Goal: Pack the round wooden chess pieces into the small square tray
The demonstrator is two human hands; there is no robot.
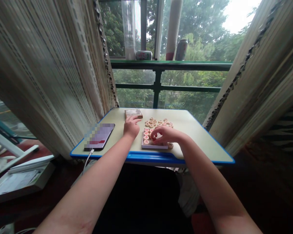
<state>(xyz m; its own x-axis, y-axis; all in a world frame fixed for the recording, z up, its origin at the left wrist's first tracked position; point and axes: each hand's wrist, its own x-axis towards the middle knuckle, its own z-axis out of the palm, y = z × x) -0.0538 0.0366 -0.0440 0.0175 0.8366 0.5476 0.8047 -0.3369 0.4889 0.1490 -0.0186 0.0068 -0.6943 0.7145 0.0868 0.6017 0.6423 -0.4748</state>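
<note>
The person's right hand (167, 134) is over a shallow tray (154, 147), its grip closed between thumb and finger on a game piece (154, 136). Round pieces (151, 123) lie beyond the tray on the table (197, 143). The left hand (132, 127), grip loosely open and holding nothing, is at the flat box (133, 112).

Left hand (132, 127): bare, slim fingers
Right hand (168, 133): bare, slim wrist
Forearms (97, 185): 2, bare, widening toward the elbows
Clothing (139, 198): black, details too dark
</note>
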